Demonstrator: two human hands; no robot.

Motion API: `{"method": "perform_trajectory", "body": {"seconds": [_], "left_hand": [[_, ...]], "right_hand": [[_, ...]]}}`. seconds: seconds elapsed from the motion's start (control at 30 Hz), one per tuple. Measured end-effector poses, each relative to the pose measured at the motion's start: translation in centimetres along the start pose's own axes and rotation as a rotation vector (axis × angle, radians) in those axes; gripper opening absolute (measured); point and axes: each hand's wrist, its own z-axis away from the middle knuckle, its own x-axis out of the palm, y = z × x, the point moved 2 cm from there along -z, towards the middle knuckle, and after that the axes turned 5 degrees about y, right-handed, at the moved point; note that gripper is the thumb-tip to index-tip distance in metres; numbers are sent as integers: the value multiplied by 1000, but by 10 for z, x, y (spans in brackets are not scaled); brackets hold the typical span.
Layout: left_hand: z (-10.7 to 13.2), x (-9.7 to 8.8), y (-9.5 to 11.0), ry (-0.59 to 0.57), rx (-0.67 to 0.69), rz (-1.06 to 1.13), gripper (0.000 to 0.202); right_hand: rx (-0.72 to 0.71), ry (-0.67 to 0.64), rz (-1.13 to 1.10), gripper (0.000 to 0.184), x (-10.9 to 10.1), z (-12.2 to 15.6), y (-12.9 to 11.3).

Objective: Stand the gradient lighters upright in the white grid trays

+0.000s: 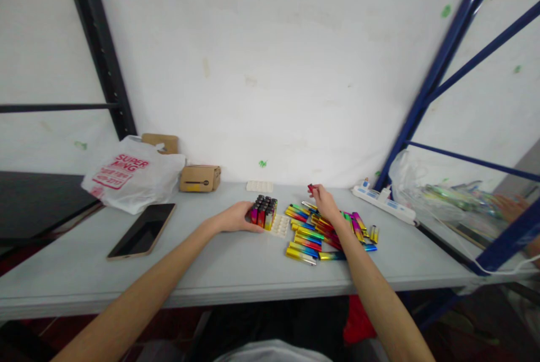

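Observation:
Several lighters (261, 217) with black tops stand upright, packed together at one end of a white slotted tray (280, 226). My left hand (239, 217) curves around their left side, thumb in front and fingers partly hidden behind, holding the group. At the right, my right hand (324, 202) is raised above the table, its fingers pinching a red lighter (311, 188) that shows only in part. Below that hand and forearm lies a loose pile of shiny multicoloured lighters (307, 236), some of them covered by the arm.
Behind the tray lies another white slotted tray (259, 186). To the left are a phone (142, 231), a white plastic bag (135, 173) and a small cardboard box (199, 178). A power strip (383, 204) lies at the back right, beside a blue rack post (422, 103).

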Motion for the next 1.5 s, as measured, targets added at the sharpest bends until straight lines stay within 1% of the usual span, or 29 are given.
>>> {"method": "perform_trajectory", "body": {"seconds": [0.07,0.1,0.17,0.3,0.43,0.5,0.57,0.67,0.8,0.93,1.03,1.1,1.2,1.33,1.4,1.5], "left_hand": [[0,0,0,-16,-8,9,72],[0,0,0,-17,-9,13,72],[0,0,0,-5,-3,24,72],[-1,1,-1,2,5,36,71],[-1,1,-1,-4,2,33,72],[-1,1,-2,-7,0,18,72],[-1,2,-3,-3,3,9,73],[-2,2,-4,3,12,18,73],[-1,1,-1,-17,23,31,70],[-1,1,1,-5,32,46,71],[0,0,1,-8,5,25,71],[0,0,1,-13,-1,27,72],[0,0,2,-18,9,55,73],[0,0,1,-8,27,59,74],[-1,1,1,-3,24,53,73],[-1,1,0,2,6,48,72]], "right_hand": [[-54,74,-308,34,0,1,-9],[-76,82,-462,35,1,3,-14],[-74,45,-696,39,3,5,-26],[89,-67,-1019,45,5,8,-45],[229,-224,-1169,51,7,9,-53],[288,-228,-1197,56,7,9,-52],[348,-183,-1202,57,7,8,-50],[405,-132,-1163,50,7,8,-49],[446,-74,-1047,40,9,10,-49],[464,-71,-1008,39,11,13,-50],[426,-131,-1043,46,13,15,-57],[355,-178,-1065,51,13,16,-64],[254,-206,-1042,56,15,18,-73],[235,-221,-949,60,21,21,-74],[244,-231,-896,60,24,22,-71],[226,-213,-817,51,26,24,-70]]}}
